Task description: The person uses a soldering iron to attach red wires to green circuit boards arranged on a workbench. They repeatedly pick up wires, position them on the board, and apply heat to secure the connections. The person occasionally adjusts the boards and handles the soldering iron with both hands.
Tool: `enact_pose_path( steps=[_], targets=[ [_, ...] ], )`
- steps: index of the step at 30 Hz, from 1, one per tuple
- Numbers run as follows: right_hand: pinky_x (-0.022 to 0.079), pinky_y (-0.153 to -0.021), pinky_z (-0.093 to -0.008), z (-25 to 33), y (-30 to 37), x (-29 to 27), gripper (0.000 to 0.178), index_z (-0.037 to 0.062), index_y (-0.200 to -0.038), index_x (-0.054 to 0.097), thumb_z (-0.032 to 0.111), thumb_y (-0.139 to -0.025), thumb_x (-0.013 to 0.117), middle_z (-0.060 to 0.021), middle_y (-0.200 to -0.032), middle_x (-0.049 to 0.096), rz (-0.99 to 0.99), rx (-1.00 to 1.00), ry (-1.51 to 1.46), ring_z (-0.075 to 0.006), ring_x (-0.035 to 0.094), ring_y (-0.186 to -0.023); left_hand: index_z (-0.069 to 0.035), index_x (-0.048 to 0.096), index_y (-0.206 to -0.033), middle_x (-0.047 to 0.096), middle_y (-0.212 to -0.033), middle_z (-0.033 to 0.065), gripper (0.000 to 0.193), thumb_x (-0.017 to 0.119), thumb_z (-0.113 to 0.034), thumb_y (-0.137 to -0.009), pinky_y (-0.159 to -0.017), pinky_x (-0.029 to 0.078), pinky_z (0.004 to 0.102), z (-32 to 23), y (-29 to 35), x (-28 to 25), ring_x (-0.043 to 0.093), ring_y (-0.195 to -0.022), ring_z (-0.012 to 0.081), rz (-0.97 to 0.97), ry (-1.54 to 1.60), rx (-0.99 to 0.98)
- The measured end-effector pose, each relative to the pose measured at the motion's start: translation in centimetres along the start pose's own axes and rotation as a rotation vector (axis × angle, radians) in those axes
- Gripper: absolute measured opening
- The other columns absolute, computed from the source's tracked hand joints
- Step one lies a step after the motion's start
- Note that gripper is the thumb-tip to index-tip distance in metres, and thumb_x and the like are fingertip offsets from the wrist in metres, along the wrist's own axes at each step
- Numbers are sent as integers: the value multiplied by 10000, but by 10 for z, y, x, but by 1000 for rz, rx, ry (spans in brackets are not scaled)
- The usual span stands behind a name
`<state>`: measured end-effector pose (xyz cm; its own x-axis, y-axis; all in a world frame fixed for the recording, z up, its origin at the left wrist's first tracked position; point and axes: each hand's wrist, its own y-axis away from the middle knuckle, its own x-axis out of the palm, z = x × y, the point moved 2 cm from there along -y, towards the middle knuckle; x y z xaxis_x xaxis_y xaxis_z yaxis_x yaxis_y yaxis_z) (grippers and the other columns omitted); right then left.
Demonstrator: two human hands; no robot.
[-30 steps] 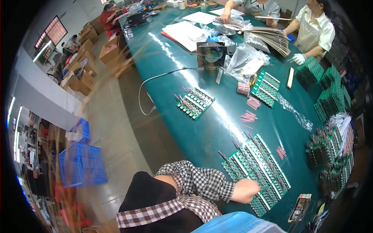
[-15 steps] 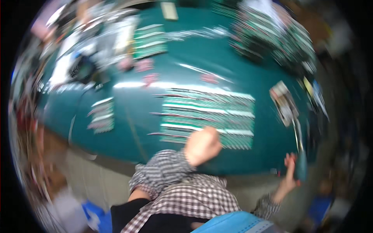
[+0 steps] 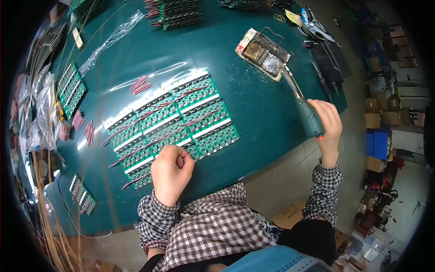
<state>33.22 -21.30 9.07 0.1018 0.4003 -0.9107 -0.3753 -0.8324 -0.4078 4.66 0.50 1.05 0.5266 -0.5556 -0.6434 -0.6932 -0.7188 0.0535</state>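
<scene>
Several green circuit boards [image 3: 209, 100] lie side by side in a block on the table, with red and black wires [image 3: 149, 146] lying across them. My left hand [image 3: 170, 174] is over the near edge of the block, thumb and forefinger pinched on a thin wire [image 3: 183, 159], mostly hidden by the fingers. Off to the right, my right hand [image 3: 327, 121] grips the dark green handle of a soldering iron [image 3: 309, 117]. The iron's metal tip reaches the near corner of a small, scorched tray [image 3: 262, 54] with silvery solder in it.
Bundles of cut red wires [image 3: 140, 85] lie behind and left of the boards. Stacked boards [image 3: 174, 13] stand at the far edge. A smaller board [image 3: 83, 194] rests at the near left, a black case [image 3: 331, 61] at the far right. The green table [image 3: 267, 131] ends nearby.
The head view has swung to the right and sharpened. My right hand, its fingers apart beside the iron's handle before, now closes around it. The left hand remains over the boards' near edge.
</scene>
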Motion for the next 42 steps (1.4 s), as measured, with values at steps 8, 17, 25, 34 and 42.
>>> enact_pose_path(
  steps=[8, 17, 25, 34, 42],
  targets=[
    [474, -785, -368, 4, -21, 1, 409, 72, -1079, 633, 85, -670, 645, -85, -967, 646, 148, -97, 49, -285, 601, -937, -44, 554, -694, 490, -599, 62, 96, 647, -19, -694, -474, 391, 326, -3, -4, -3, 490, -495, 196, 9, -9, -26],
    [516, -759, -304, -27, -2, 21, 336, -36, -1119, 604, 131, -836, 673, -120, -1012, 668, -100, 789, -918, -205, 649, -909, -19, 573, -706, 526, -624, 56, 73, 640, 7, -696, -497, 401, 263, -4, -6, -3, 498, -523, 126, 41, -28, -38],
    [548, -705, -289, -25, 10, 30, 302, -48, -1081, 623, 85, -816, 685, -130, -953, 674, -113, 907, -933, -193, 664, -849, -22, 568, -708, 522, -625, 56, 79, 638, 11, -696, -499, 402, 267, -2, -5, -3, 493, -522, 131, 28, -22, -23],
    [503, -705, -244, -10, 12, 36, 269, -54, -974, 651, 33, -745, 761, -69, -850, 672, -217, 584, -614, -121, 635, -755, -21, 563, -712, 524, -629, 63, 79, 636, 7, -698, -503, 402, 273, 0, -4, -2, 497, -530, 136, 26, -13, -6],
    [482, -719, -237, 5, 18, 27, 337, -54, -977, 646, 65, -708, 810, -63, -860, 674, -116, 529, -493, -119, 632, -729, -24, 567, -705, 530, -626, 64, 75, 637, 1, -697, -502, 405, 273, -1, -4, -4, 501, -525, 138, 5, -21, -5]
  ],
)
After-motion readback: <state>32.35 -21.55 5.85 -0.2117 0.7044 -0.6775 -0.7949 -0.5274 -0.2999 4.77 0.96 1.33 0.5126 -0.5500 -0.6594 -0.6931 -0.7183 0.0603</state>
